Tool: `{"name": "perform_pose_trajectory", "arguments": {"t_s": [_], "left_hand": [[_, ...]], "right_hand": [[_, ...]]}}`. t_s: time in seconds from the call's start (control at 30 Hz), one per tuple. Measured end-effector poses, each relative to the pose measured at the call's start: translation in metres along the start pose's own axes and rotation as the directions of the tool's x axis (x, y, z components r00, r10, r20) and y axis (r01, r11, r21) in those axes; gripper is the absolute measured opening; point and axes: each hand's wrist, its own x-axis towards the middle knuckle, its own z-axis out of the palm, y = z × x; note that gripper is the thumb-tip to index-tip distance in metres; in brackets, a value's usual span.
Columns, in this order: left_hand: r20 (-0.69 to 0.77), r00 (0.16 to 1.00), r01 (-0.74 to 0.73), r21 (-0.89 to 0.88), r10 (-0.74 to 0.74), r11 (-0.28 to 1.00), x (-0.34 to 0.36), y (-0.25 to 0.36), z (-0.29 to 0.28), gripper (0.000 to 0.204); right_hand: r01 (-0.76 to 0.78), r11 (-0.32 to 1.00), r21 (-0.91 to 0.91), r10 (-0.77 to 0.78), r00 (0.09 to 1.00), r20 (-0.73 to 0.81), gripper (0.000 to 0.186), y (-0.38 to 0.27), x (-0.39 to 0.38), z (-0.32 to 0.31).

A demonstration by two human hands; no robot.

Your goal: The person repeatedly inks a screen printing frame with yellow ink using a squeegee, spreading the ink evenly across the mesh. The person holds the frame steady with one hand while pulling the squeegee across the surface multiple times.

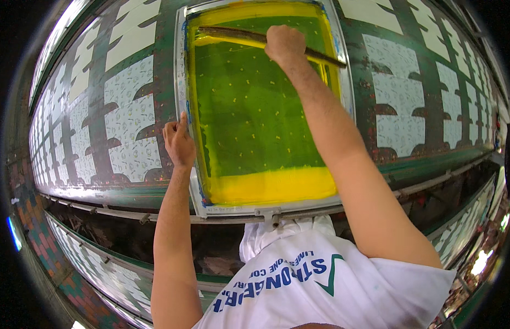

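My right hand [285, 44] grips a long dark squeegee [227, 31] lying slanted across the upper part of a screen. The screen's green mesh [249, 115] has small yellow specks, yellow ink [271, 183] along the bottom and more along the top and sides, inside a silver frame [345, 93]. My left hand [178, 140] is at the frame's left edge, index finger stretched along it and the other fingers curled, holding nothing that shows.
A long green printing table [400, 46] runs both ways, bearing patterned cut pieces [126, 126] and plain cream pieces [129, 27]. A metal rail [145, 217] with fittings follows the near edge. A lower bed with more pieces [90, 252] and tiled floor [30, 214] show below.
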Motion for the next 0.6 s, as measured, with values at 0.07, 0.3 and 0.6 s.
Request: {"name": "perform_pose_trajectory", "arguments": {"t_s": [0.07,0.3,0.6], "left_hand": [[-0.004,1.0,-0.021,0.001,0.021,1.0,-0.001,-0.001,0.0,0.05],[-0.028,0.999,-0.024,-0.033,0.023,0.999,0.0,-0.005,0.004,0.052],[-0.026,0.999,0.027,-0.108,-0.03,0.994,0.001,-0.004,0.006,0.046]], "right_hand": [[-0.034,0.999,-0.007,0.034,0.999,0.011,0.013,-0.004,-0.036,0.002],[-0.08,0.997,-0.005,0.08,0.995,0.055,0.007,-0.014,-0.168,0.007],[0.165,0.985,0.042,-0.17,0.975,0.141,0.02,-0.035,-0.327,0.024]]}}
